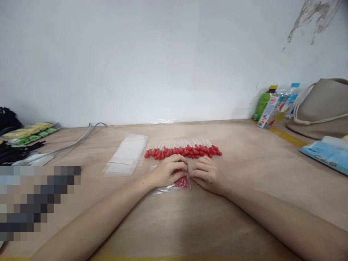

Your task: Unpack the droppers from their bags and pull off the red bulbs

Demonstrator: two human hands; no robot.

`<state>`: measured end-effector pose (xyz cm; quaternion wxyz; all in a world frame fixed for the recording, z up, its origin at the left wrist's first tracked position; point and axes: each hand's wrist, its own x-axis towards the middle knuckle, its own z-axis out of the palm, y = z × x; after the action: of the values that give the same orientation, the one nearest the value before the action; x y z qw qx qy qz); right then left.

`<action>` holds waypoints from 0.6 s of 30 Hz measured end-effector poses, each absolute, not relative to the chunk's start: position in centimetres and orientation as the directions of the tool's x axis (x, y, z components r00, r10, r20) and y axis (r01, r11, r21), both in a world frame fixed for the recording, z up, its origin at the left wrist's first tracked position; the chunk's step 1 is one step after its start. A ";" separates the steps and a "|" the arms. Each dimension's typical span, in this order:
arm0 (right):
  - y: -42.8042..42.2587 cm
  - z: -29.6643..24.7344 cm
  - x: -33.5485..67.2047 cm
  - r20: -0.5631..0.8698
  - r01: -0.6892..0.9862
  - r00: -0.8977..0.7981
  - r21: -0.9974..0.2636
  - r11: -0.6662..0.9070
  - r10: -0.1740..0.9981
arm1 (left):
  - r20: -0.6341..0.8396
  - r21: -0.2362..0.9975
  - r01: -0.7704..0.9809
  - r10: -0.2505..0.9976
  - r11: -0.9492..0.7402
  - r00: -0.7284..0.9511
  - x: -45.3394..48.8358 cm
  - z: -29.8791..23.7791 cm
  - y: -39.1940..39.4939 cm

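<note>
My left hand (172,169) is closed over a small clear plastic bag (165,189) lying on the table, its fingers curled down at the bag's right end. Red pieces (181,182) show through the film under the fingers. My right hand (208,174) is just right of the bag, fingers bent and pressed together; whatever they pinch, if anything, is hidden. Beyond both hands runs a row of pale, thin sticks with red bulb-shaped ends (187,150), the red ends facing me. Left of the row lies a stack of flat clear zip bags (126,154).
A grey cable (78,141) crosses the left side near yellow and green packs (32,133). Bottles and a carton (268,111), a beige bag (320,108) and a blue packet (327,154) stand or lie at right. A white wall (163,65) bounds the table's back.
</note>
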<state>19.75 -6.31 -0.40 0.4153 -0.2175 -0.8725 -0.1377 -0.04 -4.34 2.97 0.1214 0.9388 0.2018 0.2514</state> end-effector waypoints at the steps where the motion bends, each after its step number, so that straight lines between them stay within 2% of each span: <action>1: -6.3 -0.4 19.8 0.785 0.488 -0.562 0.061 0.871 0.259 | 0.440 0.332 0.303 0.430 -0.893 0.788 -0.1 2.8 -4.3; 5: -6.3 -0.5 19.8 0.787 0.481 -0.563 0.064 0.874 0.252 | 0.458 0.291 0.294 0.402 -0.911 0.793 -0.1 2.6 -4.1; 18: -6.4 0.1 19.7 0.722 0.503 -0.624 0.076 0.861 0.301 | 0.360 -0.001 0.365 0.340 -0.931 0.869 0.0 3.1 -4.3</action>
<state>19.69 -6.39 0.05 0.3705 -0.2256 -0.8906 -0.1367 0.03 -4.32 3.06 -0.0346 0.9660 0.1825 0.1799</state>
